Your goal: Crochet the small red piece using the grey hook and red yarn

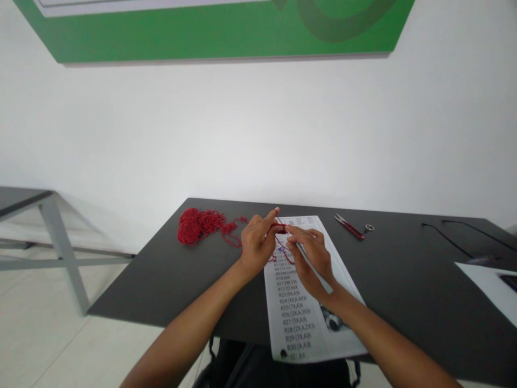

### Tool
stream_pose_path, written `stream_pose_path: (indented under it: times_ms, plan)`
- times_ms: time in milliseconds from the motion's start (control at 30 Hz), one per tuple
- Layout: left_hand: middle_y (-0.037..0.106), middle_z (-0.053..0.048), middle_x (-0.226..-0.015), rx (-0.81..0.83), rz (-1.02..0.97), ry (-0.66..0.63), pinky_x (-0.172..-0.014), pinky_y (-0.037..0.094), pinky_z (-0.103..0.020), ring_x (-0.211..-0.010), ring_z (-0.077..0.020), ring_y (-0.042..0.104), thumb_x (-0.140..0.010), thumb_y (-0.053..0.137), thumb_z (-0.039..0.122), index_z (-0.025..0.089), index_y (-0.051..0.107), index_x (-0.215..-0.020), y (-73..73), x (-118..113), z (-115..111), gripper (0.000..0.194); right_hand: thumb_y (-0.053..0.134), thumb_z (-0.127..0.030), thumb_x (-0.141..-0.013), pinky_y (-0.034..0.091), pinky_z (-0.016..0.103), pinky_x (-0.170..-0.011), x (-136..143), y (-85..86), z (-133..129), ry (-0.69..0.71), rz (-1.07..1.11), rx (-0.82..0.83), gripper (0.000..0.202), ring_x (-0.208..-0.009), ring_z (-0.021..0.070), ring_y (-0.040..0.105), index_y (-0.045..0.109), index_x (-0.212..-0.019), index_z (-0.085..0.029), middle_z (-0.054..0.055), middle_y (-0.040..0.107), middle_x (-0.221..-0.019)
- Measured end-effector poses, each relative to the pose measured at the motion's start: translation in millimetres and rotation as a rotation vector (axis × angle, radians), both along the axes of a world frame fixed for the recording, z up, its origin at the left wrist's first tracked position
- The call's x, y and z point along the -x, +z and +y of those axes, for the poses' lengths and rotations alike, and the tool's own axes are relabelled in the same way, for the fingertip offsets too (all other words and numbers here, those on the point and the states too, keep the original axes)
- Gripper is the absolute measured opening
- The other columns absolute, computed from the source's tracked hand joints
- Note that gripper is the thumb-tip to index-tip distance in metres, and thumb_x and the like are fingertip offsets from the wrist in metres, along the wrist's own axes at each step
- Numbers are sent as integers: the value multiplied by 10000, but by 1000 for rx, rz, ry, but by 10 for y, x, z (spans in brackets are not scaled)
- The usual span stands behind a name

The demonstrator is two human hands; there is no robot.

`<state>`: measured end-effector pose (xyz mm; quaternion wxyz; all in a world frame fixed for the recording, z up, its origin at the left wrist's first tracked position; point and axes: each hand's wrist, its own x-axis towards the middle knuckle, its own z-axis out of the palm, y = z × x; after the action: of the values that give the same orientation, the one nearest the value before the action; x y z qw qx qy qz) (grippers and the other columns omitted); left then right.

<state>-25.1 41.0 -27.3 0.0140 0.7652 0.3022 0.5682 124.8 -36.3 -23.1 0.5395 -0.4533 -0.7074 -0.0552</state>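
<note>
My left hand [257, 241] is closed on a small piece of red crochet work [283, 229], with a strand of red yarn running over its raised index finger. Pinched in my right hand [312, 252] is a pale crochet hook [314, 268], its handle lying along the palm and its tip at the red work. Fingers hide part of the work. Below both hands lies a printed pattern sheet [291, 307] with rows of text and a picture. To the left, a ball of red yarn [189, 227] trails loose tangled strands toward my left hand.
Red-handled thread snips [349, 227] lie on the dark table [388, 258] to the right of the sheet, beside a small ring-shaped item [369, 228]. Eyeglasses [452, 240] and a white sheet [487, 288] are at the far right. A white wall stands behind the table.
</note>
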Motion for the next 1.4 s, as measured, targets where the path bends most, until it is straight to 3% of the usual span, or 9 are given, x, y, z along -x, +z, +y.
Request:
stream_pose_path:
  times_ms: [200, 500, 633, 767, 867, 1067, 1200, 1300, 1400]
  plan:
    - [787, -26, -880, 17, -8, 8, -757, 546, -314, -769, -163, 631, -966, 623, 223, 218, 638, -1344, -11, 2, 11, 379, 544, -188, -1012, 452, 467, -986, 0, -46, 26, 10, -80, -77, 108, -1143, 244, 729, 641, -1028, -232, 91, 778, -1215]
    - [780, -37, -827, 7, 61, 71, -714, 527, -299, -727, -166, 615, -964, 637, 258, 208, 687, -1285, 29, 42, 24, 329, 524, -380, -1028, 602, 396, -810, 48, -42, -32, 96, 442, 278, 234, -1022, 261, 754, 696, -1128, -257, 68, 794, -1138]
    - [771, -29, -829, 74, 36, 67, -715, 527, -294, -733, -161, 621, -951, 651, 234, 213, 698, -1268, 32, 26, 13, 321, 544, -357, -1021, 558, 446, -896, 49, -61, -26, 1, 254, 191, 200, -1071, 271, 730, 686, -1128, -265, 74, 788, -1153]
    - [757, -21, -826, 127, -15, 50, -719, 532, -286, -727, -150, 626, -943, 653, 209, 220, 706, -1256, 21, 9, 10, 317, 536, -179, -1010, 434, 495, -1030, 42, -103, 8, -20, -60, -21, 121, -1178, 253, 702, 638, -1029, -242, 90, 765, -1237]
    - [743, -23, -821, 154, -14, 63, -706, 532, -274, -721, -144, 630, -941, 654, 212, 222, 717, -1239, 18, 10, 13, 304, 541, -139, -996, 410, 497, -1048, 36, -127, 25, 0, -86, -41, 128, -1209, 255, 692, 635, -1012, -224, 103, 753, -1266]
    - [736, -32, -770, -6, 93, 88, -660, 503, -258, -694, -151, 606, -960, 633, 218, 189, 704, -1252, 36, 46, 18, 302, 574, -424, -993, 554, 451, -885, 77, -57, -17, 140, 563, 341, 232, -1043, 280, 739, 706, -1062, -246, 82, 789, -1151]
    - [742, -29, -767, -97, 100, 51, -649, 489, -254, -689, -151, 590, -962, 618, 170, 171, 679, -1277, 29, 44, 24, 321, 548, -465, -998, 574, 430, -843, 112, -2, -41, 317, 879, 458, 272, -995, 272, 746, 704, -996, -242, 71, 792, -1132]
    - [750, -31, -780, -95, 88, 42, -646, 492, -264, -685, -154, 586, -962, 625, 187, 171, 679, -1268, 28, 27, 21, 311, 552, -464, -994, 544, 455, -892, 97, 14, -58, 230, 780, 443, 265, -1061, 286, 723, 706, -1033, -252, 77, 782, -1151]
    - [760, -28, -809, -103, 82, -10, -681, 514, -287, -697, -156, 601, -969, 614, 208, 185, 652, -1302, 54, 21, 10, 336, 578, -392, -988, 446, 485, -1002, 49, 14, -68, 70, 414, 287, 183, -1127, 283, 692, 698, -1021, -257, 73, 773, -1166]
